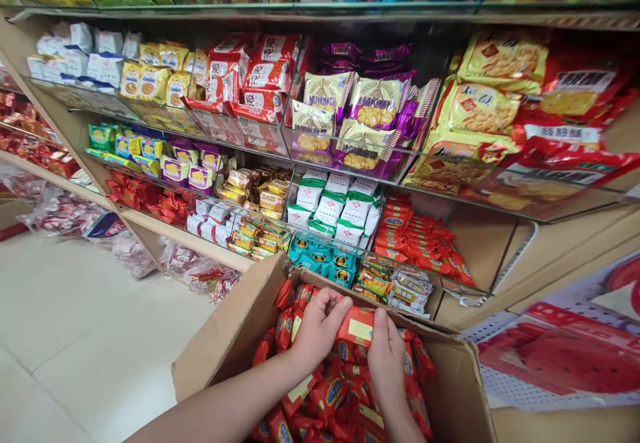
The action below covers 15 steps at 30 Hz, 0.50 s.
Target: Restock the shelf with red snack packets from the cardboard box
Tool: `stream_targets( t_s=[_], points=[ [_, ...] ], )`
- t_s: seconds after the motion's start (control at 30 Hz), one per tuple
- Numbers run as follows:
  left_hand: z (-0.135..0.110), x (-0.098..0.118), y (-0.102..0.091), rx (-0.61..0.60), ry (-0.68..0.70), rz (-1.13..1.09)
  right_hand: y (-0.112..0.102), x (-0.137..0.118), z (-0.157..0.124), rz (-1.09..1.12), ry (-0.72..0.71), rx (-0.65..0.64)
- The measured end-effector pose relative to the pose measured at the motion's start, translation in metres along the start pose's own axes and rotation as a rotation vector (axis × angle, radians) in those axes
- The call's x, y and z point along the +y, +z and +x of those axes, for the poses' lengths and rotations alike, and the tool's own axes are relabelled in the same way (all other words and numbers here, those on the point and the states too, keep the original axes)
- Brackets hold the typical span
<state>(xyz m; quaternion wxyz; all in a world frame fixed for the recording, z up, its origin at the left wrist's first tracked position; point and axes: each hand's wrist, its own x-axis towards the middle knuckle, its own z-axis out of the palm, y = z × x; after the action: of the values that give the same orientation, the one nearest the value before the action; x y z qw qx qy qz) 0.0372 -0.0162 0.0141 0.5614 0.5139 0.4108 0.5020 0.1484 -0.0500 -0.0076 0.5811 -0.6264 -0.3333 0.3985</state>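
Observation:
Between my two hands is a red wrapped snack packet (361, 326) with a pale label facing up. My left hand (320, 323) pinches its left end, thumb on top. My right hand (387, 353) grips the right end, also with the thumb up. Both hands are over an open cardboard box (235, 336) filled with many loose red packets (327, 393) of the same look. On the shelf just beyond, a heap of similar red packets (420, 243) lies in a clear compartment.
Shelves (350, 9) with clear dividers hold many wrapped snacks, among them white-and-green packets (330, 206) and teal packets (320, 256). Plastic bags (135, 253) lie on the tiled floor (100, 343) along the shelf base. A perforated panel (545, 356) with red pictures stands at right.

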Motion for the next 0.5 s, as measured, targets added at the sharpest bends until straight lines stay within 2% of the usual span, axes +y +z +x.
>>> stream_targets(
  t_s=[0.1, 0.23, 0.3, 0.37, 0.4, 0.47, 0.5],
  points=[
    [-0.002, 0.0, -0.002, 0.007, 0.094, 0.111, 0.005, 0.004, -0.006, 0.038, 0.031, 0.038],
    [-0.001, -0.001, 0.0, 0.016, 0.06, 0.049, 0.005, 0.003, -0.015, 0.108, 0.115, 0.09],
    [0.0, -0.002, 0.001, 0.003, 0.038, 0.024, 0.0, 0.003, -0.017, 0.06, 0.072, 0.108],
    [-0.001, -0.002, 0.001, 0.004, -0.017, 0.021, -0.009, 0.003, -0.016, -0.115, -0.088, 0.183],
    [-0.001, -0.003, 0.001, 0.008, -0.087, 0.008, -0.014, 0.003, -0.015, -0.231, -0.203, 0.236],
    [-0.004, -0.003, 0.001, -0.047, -0.323, -0.107, -0.023, 0.004, -0.013, -0.446, -0.455, 0.285],
    [-0.005, -0.003, 0.001, -0.119, -0.465, -0.211, -0.026, 0.005, -0.013, -0.523, -0.571, 0.245]
  ],
)
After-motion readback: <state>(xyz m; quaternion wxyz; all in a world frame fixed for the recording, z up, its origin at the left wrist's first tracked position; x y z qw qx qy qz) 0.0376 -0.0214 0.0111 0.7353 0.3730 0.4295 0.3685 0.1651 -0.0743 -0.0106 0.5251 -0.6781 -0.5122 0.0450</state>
